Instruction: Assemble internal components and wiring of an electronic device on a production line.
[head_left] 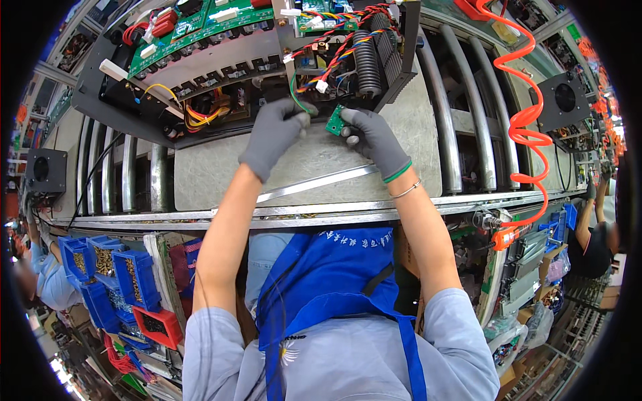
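My right hand (369, 136), in a grey glove with a green cuff, grips a small green circuit board (335, 122) by its right edge. Left of it, my gloved left hand (273, 134) pinches the end of a green wire (295, 95) between thumb and fingers. That wire comes down from an open black metal chassis (100, 110), which lies just beyond both hands. Inside the chassis are a large green circuit board (200, 39), bundled coloured wires (338, 57) with white connectors, and a dark ribbed coil (367, 63).
The chassis rests on a grey board (221, 170) over metal rollers (461, 107). A flat metal strip (314, 184) lies nearer me. A red coiled hose (528, 127) hangs at the right. Blue bins (136, 277) of small parts stand lower left. Other people work at both sides.
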`<move>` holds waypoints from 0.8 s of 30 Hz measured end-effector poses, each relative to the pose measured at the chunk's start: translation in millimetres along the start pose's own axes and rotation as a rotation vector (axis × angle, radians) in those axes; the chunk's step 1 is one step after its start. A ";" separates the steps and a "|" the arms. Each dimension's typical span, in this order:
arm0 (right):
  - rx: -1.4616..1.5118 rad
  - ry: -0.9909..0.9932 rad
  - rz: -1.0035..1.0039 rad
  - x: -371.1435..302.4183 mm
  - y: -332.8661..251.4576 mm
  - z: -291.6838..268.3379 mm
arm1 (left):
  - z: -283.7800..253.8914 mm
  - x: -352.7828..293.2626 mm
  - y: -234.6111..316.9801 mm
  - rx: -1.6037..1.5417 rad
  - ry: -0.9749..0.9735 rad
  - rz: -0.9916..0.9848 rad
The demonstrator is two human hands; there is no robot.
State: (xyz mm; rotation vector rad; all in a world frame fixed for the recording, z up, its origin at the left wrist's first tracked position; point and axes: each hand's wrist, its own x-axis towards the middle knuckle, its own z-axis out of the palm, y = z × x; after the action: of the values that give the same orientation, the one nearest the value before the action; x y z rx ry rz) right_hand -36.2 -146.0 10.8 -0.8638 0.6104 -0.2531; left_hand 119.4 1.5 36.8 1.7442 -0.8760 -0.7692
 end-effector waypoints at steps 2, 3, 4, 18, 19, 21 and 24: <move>-0.076 -0.005 -0.035 3.5 5.1 -3.8 | 8.9 -24.5 2.2 -0.376 -0.034 -0.133; -0.161 -0.007 -0.068 3.3 5.4 -3.9 | 16.8 -31.9 0.8 -0.373 -0.036 -0.133; -0.158 -0.006 -0.069 2.6 5.6 -4.1 | 26.1 -37.5 -2.0 -0.468 -0.014 -0.190; -0.379 0.105 -0.247 -7.4 12.5 3.7 | 40.9 -19.6 -26.7 -0.871 -0.122 -0.448; -0.373 0.112 -0.247 -7.5 13.6 3.7 | 39.3 -19.2 -25.6 -0.897 -0.135 -0.453; -0.399 0.107 -0.263 -8.5 12.4 5.1 | 33.6 -15.5 -27.3 -0.918 -0.161 -0.459; -0.400 0.088 -0.279 -7.2 14.0 4.9 | 28.4 -7.4 -35.2 -0.953 -0.259 -0.500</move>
State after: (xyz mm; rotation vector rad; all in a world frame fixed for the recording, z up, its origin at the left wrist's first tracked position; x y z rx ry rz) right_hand -39.6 -130.8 5.3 -1.3327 0.6317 -0.4319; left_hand 99.3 2.3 -4.3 0.9952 -0.1244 -1.4683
